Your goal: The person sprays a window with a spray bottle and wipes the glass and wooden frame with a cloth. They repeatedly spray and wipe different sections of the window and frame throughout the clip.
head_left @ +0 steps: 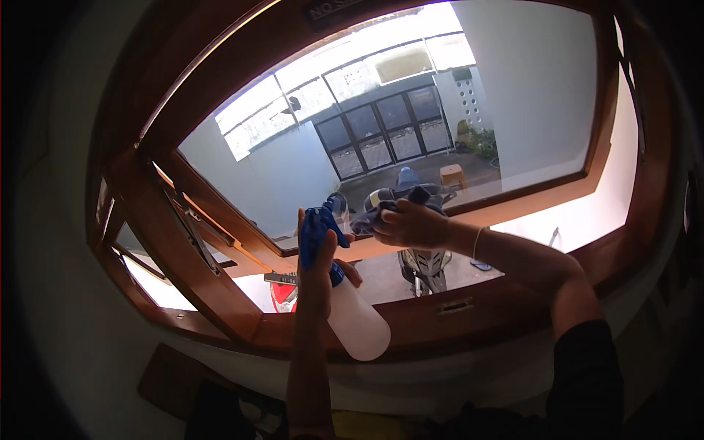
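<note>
My left hand (pixel 323 257) is wrapped round the blue trigger head of a spray bottle (pixel 359 326). The bottle's white body hangs tilted below the hand, toward the lower right. My right hand (pixel 402 224) is closed on a dark bunched cloth (pixel 364 222), just right of the spray head. Both hands are in front of the lower part of a window pane (pixel 293 169) in a brown wooden frame. The pane is tilted outward, with a gap along its lower edge. I cannot tell whether the cloth touches the glass.
A wooden sill (pixel 469 319) with a metal latch plate runs below the hands. A slanted wooden post (pixel 198 249) stands at left, beside a metal window stay (pixel 194 227). Outside are a parked motorbike (pixel 425 268), a red vehicle (pixel 282 293), a stool (pixel 453 176) and a dark gate (pixel 381 136).
</note>
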### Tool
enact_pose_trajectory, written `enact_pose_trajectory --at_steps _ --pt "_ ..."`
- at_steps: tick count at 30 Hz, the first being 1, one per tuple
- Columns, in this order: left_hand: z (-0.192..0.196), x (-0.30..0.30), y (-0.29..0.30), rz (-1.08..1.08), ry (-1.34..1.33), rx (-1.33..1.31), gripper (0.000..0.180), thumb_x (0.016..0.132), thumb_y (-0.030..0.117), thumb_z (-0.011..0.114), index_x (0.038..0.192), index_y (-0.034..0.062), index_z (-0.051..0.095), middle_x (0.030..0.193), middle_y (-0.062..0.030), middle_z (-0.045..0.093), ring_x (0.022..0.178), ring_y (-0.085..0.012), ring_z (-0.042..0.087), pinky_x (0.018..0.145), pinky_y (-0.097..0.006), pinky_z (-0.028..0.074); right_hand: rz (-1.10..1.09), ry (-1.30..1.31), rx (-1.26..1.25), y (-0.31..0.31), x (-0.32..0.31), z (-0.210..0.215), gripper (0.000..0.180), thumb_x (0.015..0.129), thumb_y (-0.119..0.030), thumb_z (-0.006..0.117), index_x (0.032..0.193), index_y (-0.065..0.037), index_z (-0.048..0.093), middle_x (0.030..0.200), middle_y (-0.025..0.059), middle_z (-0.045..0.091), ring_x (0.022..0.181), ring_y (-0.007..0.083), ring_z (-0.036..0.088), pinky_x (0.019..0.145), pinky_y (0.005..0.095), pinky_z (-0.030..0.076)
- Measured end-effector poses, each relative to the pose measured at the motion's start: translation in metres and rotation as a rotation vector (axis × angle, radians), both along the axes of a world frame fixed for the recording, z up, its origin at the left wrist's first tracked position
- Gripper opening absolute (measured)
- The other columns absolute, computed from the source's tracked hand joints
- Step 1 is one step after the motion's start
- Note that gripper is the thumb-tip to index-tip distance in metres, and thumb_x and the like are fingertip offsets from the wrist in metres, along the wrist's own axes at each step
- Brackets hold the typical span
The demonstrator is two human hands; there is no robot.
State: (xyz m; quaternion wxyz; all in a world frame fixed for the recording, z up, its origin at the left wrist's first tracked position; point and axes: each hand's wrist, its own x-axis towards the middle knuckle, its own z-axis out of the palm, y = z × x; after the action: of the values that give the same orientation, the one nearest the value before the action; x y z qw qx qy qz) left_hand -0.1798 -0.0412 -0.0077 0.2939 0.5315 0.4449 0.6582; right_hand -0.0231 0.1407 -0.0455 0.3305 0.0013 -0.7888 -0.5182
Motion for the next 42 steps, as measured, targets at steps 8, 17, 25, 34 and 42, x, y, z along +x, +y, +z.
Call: enact_pose_trajectory --at_steps 8,17,25,34,42 --pt "-0.003 0.001 -0.001 -0.034 -0.008 -0.047 0.084 0.09 0.043 0.057 0.15 0.0191 0.002 0.1 -0.0147 0.062 0.045 -0.0175 0.057 0.044 -0.028 0.046 -0.059 0.462 0.161 -0.032 0.033 0.158 0.031 0.079 -0.023 0.068 0.109 -0.021 0.06 0.105 -0.0038 0.057 0.099 0.015 0.052 0.072 0.0304 0.05" --pt "0.0 0.049 0.002 -0.154 0.028 0.036 0.08 0.091 0.041 0.055 0.15 0.0185 0.005 0.102 -0.0165 0.062 0.046 -0.0196 0.058 0.043 -0.03 0.047 -0.004 0.559 0.055 0.001 0.046 0.132 0.048 0.085 -0.013 0.061 0.13 -0.025 0.05 0.12 -0.0034 0.056 0.095 0.0152 0.055 0.058 0.0306 0.044" --pt "0.002 0.074 0.013 -0.111 0.066 0.039 0.073 0.089 0.046 0.055 0.143 0.0093 0.024 0.102 -0.0189 0.065 0.045 -0.0221 0.059 0.042 -0.032 0.048 -0.188 0.013 0.12 0.03 0.105 -0.013 0.036 0.082 -0.032 0.062 0.118 -0.027 0.056 0.116 -0.0077 0.05 0.11 0.0136 0.043 0.078 0.0298 0.037" --pt "-0.005 0.082 0.024 -0.095 0.086 -0.024 0.063 0.087 0.054 0.053 0.108 -0.0047 0.059 0.101 -0.0138 0.066 0.048 -0.0201 0.059 0.048 -0.032 0.048 -0.087 0.476 0.214 -0.018 0.126 0.162 0.041 0.08 -0.022 0.069 0.12 -0.022 0.056 0.107 -0.0017 0.054 0.101 0.0154 0.05 0.077 0.0291 0.047" --pt "-0.002 0.107 0.033 -0.166 0.1 -0.035 0.058 0.087 0.052 0.053 0.114 0.0013 0.052 0.101 -0.013 0.066 0.049 -0.0191 0.06 0.049 -0.031 0.048 0.068 0.636 0.12 -0.005 0.131 0.17 0.045 0.077 -0.018 0.068 0.12 -0.023 0.058 0.12 -0.0025 0.054 0.096 0.0133 0.054 0.062 0.0262 0.046"
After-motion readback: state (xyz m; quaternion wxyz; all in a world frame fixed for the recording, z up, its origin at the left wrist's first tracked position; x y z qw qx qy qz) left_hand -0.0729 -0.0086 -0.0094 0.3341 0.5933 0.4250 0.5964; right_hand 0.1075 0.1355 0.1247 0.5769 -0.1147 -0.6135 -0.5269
